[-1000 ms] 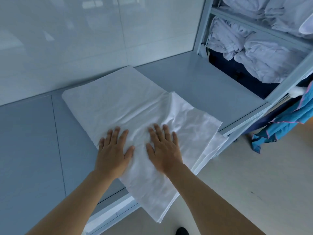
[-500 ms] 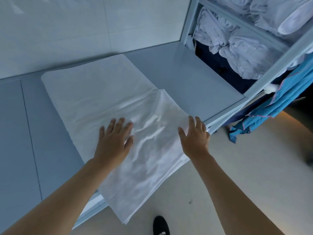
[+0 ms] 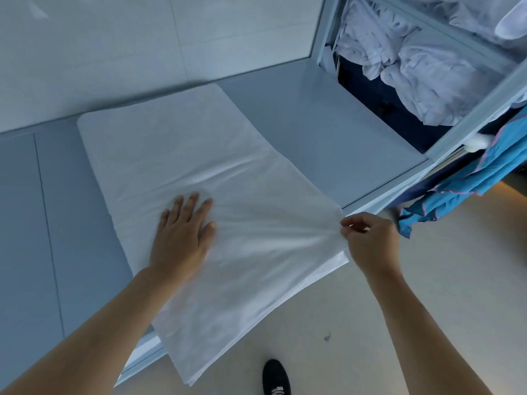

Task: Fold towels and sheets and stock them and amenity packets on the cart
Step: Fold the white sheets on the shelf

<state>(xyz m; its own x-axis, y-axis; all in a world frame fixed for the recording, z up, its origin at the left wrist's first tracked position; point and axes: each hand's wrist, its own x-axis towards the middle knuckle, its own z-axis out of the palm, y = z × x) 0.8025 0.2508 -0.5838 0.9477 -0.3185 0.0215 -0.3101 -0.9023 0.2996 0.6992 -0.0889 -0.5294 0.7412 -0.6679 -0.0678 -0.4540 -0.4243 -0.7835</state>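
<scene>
Desk (image 3: 51, 223) ran grey-blue along the left, against a pale tiled wall. Folded white sheet (image 3: 182, 155) lay flat on it, far end near the wall, near end hanging over the desk's front edge toward the floor. Left hand (image 3: 182, 235) lay palm down on the sheet's left-middle, fingers straight and spread, pressing the cloth, gripping nothing. Creases fanned rightward from under it. Right hand (image 3: 368, 238) was at the sheet's right corner, just off the desk edge; thumb and fingers pinched the corner of the top layer, cloth drawn taut between the two hands. Lower layers showed beneath the pinched corner. Further right stood a shelf unit (image 3: 467, 101) with crumpled white linen (image 3: 427, 75) stuffed in, and a blue garment (image 3: 456, 189) hanging off its frame. Black shoe (image 3: 275, 377) on the floor below.

Step in hand, judged: folding, smoothing and squaring the sheet before another fold; stocking not yet begun, no amenity packets in view. Next move likely called for keeping the left palm as anchor while the right carried the corner across to meet the opposite edge, edges aligned. Risk: overhanging part sliding off the desk.
</scene>
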